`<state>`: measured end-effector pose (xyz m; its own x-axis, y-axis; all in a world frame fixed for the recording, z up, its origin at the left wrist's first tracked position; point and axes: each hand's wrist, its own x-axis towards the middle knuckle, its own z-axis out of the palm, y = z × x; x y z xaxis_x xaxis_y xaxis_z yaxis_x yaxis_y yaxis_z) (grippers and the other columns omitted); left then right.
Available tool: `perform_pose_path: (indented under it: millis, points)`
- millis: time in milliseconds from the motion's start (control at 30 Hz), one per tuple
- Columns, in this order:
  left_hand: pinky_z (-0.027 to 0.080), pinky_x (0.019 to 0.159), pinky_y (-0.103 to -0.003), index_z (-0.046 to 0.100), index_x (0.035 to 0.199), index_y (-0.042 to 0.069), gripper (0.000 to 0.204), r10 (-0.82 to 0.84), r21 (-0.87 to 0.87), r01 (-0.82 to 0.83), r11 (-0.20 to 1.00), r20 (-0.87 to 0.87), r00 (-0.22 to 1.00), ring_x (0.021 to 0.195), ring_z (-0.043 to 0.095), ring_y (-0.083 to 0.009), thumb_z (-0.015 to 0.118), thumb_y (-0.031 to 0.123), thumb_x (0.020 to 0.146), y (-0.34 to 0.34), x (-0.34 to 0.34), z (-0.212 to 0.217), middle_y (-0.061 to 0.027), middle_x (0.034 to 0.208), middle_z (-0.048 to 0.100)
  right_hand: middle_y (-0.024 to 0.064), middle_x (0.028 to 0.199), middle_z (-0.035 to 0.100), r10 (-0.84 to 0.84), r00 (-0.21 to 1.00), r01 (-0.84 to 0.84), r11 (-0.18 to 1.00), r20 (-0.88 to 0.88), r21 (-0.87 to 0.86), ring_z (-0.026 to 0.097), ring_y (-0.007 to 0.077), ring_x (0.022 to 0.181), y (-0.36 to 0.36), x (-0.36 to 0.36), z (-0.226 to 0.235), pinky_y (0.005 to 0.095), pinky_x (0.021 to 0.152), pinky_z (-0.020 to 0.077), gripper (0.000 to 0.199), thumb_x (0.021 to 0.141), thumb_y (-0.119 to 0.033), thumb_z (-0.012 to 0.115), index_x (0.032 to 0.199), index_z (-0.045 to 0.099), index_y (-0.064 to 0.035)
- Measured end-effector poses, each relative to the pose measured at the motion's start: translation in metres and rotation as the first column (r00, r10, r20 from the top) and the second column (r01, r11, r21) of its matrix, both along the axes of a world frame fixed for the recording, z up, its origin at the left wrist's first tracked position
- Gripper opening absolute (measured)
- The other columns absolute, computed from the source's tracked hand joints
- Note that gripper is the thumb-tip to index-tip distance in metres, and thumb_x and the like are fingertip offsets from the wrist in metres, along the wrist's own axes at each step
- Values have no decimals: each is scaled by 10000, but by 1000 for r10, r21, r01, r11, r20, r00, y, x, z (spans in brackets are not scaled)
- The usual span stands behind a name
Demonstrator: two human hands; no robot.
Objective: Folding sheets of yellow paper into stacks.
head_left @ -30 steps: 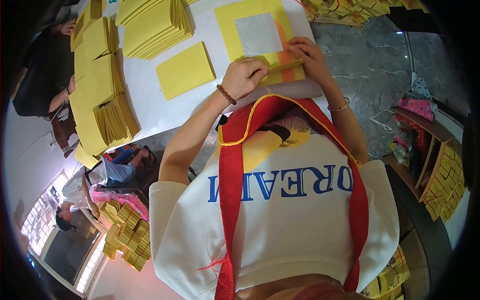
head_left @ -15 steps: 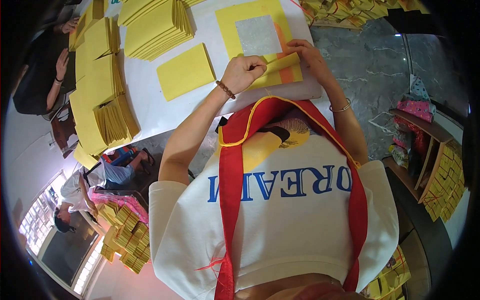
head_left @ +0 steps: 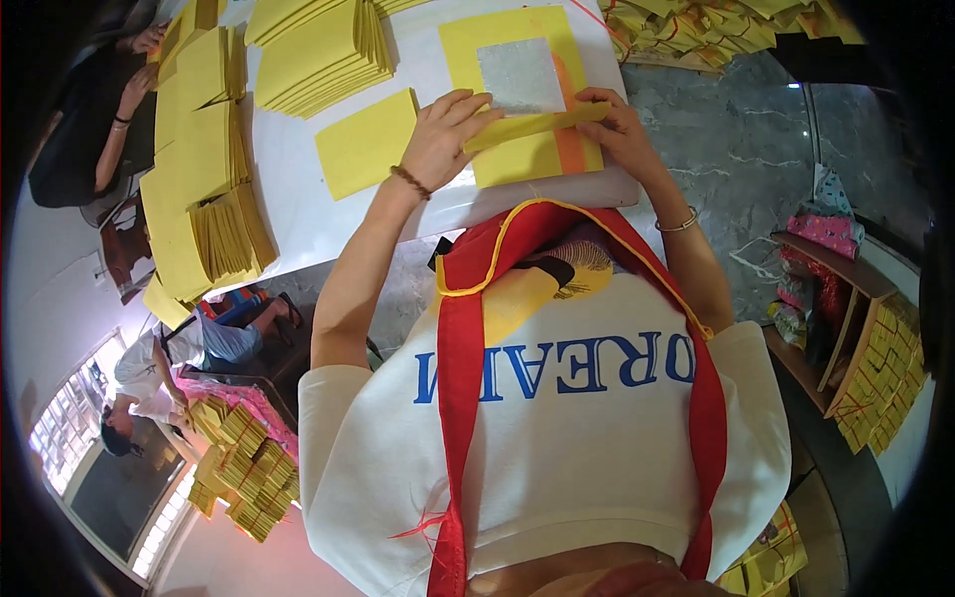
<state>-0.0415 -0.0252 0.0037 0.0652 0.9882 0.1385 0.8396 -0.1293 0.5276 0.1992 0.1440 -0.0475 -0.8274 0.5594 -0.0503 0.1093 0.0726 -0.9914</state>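
Note:
A yellow paper sheet (head_left: 517, 157) with a silver foil square (head_left: 521, 76) and an orange stripe lies on the white table (head_left: 298, 189) in front of me. Its near edge is folded up into a narrow yellow strip (head_left: 537, 123). My left hand (head_left: 446, 139) pinches the strip's left end. My right hand (head_left: 619, 131) pinches its right end, fingers over the orange stripe. A single folded yellow sheet (head_left: 366, 145) lies just left of my left hand.
Stacks of yellow paper (head_left: 318, 50) cover the table's far and left sides (head_left: 204, 189). Another person's hands (head_left: 129, 95) rest at the far left. Someone sits low at left (head_left: 169, 358) beside bundled paper (head_left: 249, 458). Shelves with bundles (head_left: 875, 378) stand at right.
The near edge of the sheet has been folded up over itself into a strip, both hands shifting slightly along it. The head view has moved a little.

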Motion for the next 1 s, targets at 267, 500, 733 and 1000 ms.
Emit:
perform_pose_path:
  millis: [267,500,733,1000]
  points:
    - [403,834,-353,591,1140,133,371,22,223,43,974,-283,959,1043,539,-250,537,125,773,-7,7,28,-71,1127,593,40,1245,498,-141,989,135,706,-48,695,451,249,1175,-15,3,42,383,983,309,339,734,-164,674,1070,633,-158]
    - [431,751,-335,615,1041,128,316,36,123,-37,992,15,999,841,595,-227,551,68,738,-28,28,13,-72,902,632,26,984,637,91,992,-129,764,93,632,568,225,974,-21,15,42,344,839,403,215,770,-177,637,974,648,-112]
    - [461,595,-355,590,998,32,280,611,-658,-315,684,281,740,677,589,-282,587,274,858,-1,18,1,-156,758,613,73,937,647,-143,940,87,978,311,187,622,224,776,-22,-9,47,324,678,473,264,813,-224,631,1037,624,-85]
    - [489,728,-315,502,1069,-40,333,520,-361,-397,844,734,438,808,629,-209,633,137,819,7,17,-36,-147,897,648,74,928,649,-250,940,169,933,233,319,593,100,746,-18,-22,41,238,658,471,423,812,-157,652,1210,549,-57]
